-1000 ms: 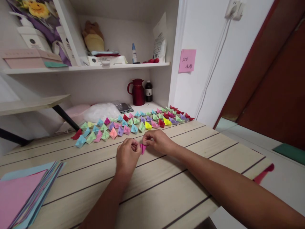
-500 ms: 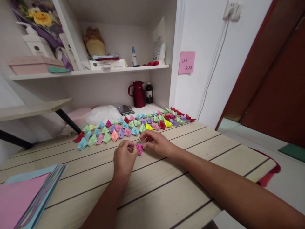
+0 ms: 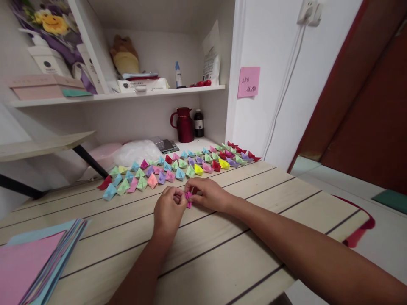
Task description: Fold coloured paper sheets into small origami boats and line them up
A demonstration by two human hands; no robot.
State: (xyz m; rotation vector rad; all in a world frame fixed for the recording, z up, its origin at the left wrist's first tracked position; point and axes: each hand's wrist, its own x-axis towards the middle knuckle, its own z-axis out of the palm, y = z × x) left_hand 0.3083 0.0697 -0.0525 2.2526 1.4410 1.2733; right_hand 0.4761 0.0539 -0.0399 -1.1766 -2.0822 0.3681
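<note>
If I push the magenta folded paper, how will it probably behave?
The magenta paper, small enough to sit between left hand and right hand, is probably very light. Its visible folds suggest some stiffness, though such paper might crush easily.

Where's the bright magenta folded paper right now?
In the head view, the magenta paper is just below centre, slightly left, between the left hand and right hand, nearer than the rows of paper shapes.
</note>
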